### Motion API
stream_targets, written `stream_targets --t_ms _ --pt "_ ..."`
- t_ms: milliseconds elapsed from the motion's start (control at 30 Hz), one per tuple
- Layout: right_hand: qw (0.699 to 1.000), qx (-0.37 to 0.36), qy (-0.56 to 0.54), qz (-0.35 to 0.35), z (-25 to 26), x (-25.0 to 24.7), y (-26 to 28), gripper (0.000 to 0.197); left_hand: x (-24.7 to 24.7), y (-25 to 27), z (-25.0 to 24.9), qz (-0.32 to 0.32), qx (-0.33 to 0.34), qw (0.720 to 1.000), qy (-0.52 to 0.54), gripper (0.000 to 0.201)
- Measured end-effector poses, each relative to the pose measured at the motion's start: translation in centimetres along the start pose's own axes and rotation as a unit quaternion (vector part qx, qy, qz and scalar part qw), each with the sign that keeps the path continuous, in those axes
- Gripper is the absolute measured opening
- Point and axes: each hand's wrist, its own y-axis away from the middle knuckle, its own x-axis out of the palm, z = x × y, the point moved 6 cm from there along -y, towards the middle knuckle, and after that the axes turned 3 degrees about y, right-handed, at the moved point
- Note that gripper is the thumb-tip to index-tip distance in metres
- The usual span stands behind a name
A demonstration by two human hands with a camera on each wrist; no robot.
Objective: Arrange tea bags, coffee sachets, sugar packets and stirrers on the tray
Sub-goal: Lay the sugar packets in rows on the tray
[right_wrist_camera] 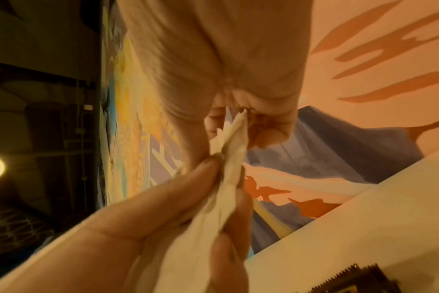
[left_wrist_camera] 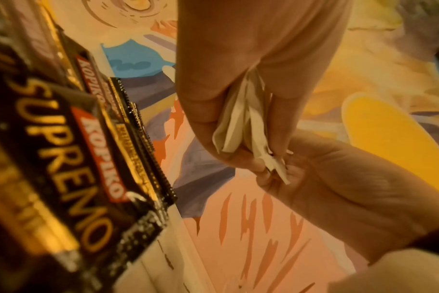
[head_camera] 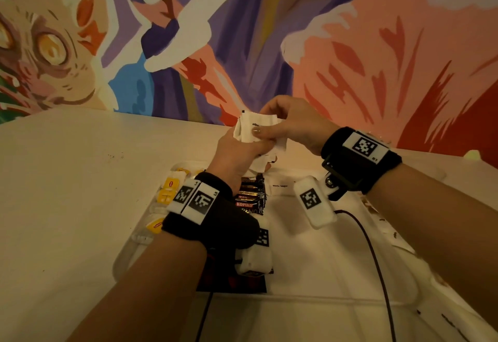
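Both hands meet above the far end of the tray [head_camera: 310, 282], sharing one bunch of white sugar packets [head_camera: 256, 128]; the left hand [head_camera: 239, 153] grips the bunch from below, thumb and curled fingers closed round its lower part; the right hand [head_camera: 293, 123] pinches its upper edge, thumb in front, fingers bent behind. From the left wrist, the packets [left_wrist_camera: 241, 126] fan out between thumb and fingers, the right hand [left_wrist_camera: 338, 188] touching their tips; from the right wrist, the packets [right_wrist_camera: 228, 168] run up from the left hand [right_wrist_camera: 163, 228] into the right hand's fingertips [right_wrist_camera: 271, 136]. Below the hands, a stack of dark coffee sachets [head_camera: 252, 196] lies on the tray, just right of the left wrist; yellow tea bags [head_camera: 168, 189] lie along the tray's left side; one more white packet [head_camera: 280, 186], printed "White Sugar", lies flat just right of the sachets. The tray rests on a pale table [head_camera: 80, 180], a painted wall [head_camera: 269, 31] behind.
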Motion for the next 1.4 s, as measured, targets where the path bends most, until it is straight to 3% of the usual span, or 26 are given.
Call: stream_targets --t_ms 200,300,400,467,533,667,767,833,967,1033,1133,1233,1300,1400 --pt "0.996 0.062 -0.037 -0.057 -0.8 -2.3 -0.1 0.02 0.2 0.3 0.0 -0.001 -0.006 0.999 -0.032 0.033" --pt "0.974 0.101 -0.176 -0.097 -2.0 -3.3 0.2 0.02 -0.1 0.2 -0.2 -0.011 -0.022 1.0 -0.01 0.027" --pt "0.948 0.119 -0.276 -0.1 -3.2 -4.0 0.6 0.04 -0.6 0.2 -0.3 -0.023 -0.031 0.999 0.011 0.034" --pt "0.957 0.129 -0.242 -0.097 -3.8 -4.3 1.1 0.036 -0.9 0.2 -0.4 -0.033 -0.033 0.999 0.015 0.036" --pt "0.97 0.138 -0.167 -0.112 -4.1 -4.7 1.5 0.018 -1.1 0.1 -0.4 -0.043 -0.034 0.998 0.012 0.038" --pt "0.984 0.129 -0.029 -0.118 -4.7 -5.2 1.8 0.025 -1.4 0.0 -0.5 -0.051 -0.037 0.998 0.008 0.037" --pt "0.976 0.193 0.043 -0.09 -6.3 -5.0 2.3 0.027 -1.6 -0.1 -0.4 -0.058 -0.039 0.998 0.0 0.04" --pt "0.962 0.262 0.023 -0.078 -8.0 -4.5 2.8 0.019 -1.6 0.0 -0.3 -0.06 -0.041 0.997 -0.005 0.041" --pt "0.916 0.381 -0.126 0.003 -11.0 -2.0 4.4 0.02 -1.5 0.0 -0.3 -0.054 -0.047 0.997 -0.006 0.035" --pt "0.914 0.396 -0.086 0.017 -12.1 -1.8 4.7 0.018 -1.5 0.1 -0.2 -0.049 -0.052 0.997 -0.004 0.03" --pt "0.915 0.398 0.068 0.01 -13.5 -2.3 4.5 0.017 -1.4 0.2 -0.2 -0.043 -0.053 0.998 -0.006 0.028" --pt "0.908 0.394 0.142 0.028 -13.8 -2.7 4.2 0.024 -1.1 0.3 -0.2 -0.035 -0.063 0.997 -0.008 0.023" --pt "0.909 0.384 0.155 0.042 -13.4 -2.9 3.9 0.026 -0.9 0.5 -0.3 -0.026 -0.073 0.997 -0.009 0.023" --pt "0.956 0.286 0.067 -0.008 -10.0 -3.0 3.1 0.023 -0.7 0.7 -0.3 -0.013 -0.08 0.997 -0.013 0.021"
